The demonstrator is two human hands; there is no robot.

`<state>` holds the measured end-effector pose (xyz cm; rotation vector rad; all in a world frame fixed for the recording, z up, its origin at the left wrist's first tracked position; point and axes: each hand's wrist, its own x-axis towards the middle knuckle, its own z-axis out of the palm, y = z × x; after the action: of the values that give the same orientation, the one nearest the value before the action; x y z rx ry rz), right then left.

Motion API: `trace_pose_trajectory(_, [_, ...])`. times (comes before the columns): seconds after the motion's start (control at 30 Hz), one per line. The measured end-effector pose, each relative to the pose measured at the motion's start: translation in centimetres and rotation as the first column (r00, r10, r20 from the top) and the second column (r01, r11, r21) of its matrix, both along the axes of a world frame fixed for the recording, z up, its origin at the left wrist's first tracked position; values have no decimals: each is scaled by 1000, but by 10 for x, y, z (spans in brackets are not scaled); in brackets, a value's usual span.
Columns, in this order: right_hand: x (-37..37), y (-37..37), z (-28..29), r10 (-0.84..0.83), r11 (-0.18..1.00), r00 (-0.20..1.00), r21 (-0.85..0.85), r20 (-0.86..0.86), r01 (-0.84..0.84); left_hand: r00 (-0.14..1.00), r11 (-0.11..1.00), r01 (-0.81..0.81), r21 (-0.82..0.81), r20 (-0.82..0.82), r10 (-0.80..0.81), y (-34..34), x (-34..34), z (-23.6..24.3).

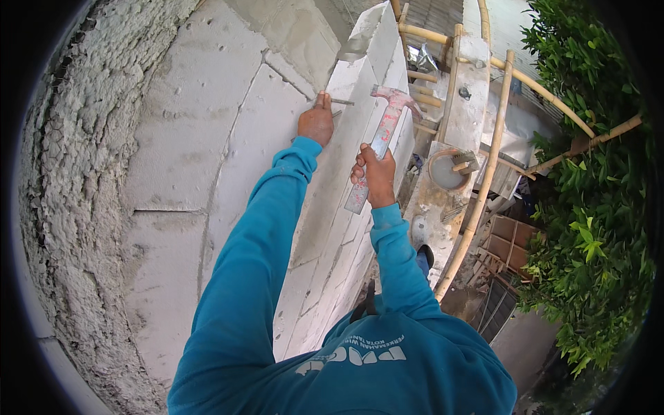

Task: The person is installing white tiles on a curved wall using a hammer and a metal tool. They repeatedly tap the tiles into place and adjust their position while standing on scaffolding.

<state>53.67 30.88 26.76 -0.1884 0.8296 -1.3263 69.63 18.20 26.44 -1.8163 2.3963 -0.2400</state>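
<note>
My left hand pinches a long nail against the top edge of a white block wall; the nail points right. My right hand grips the handle of a claw hammer with a pink, mortar-stained head, raised just right of the nail. Both arms wear teal long sleeves.
Rough grey plaster covers the wall at left. Bamboo scaffolding poles and a mortar-spattered plank with a round bucket stand to the right. Green foliage fills the far right; the ground lies far below.
</note>
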Motion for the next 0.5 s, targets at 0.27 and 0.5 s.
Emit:
trace_pose_trajectory(0.27, [5,-12,-4,-820,570,569,161,57,806,1000,1000,17,-14,10,-16,-1,3,-5])
trace_pose_trajectory(0.5, [-6,13,-18,-69,997,997,48,32,68,1000,1000,3,10,17,-4,7,-1,7])
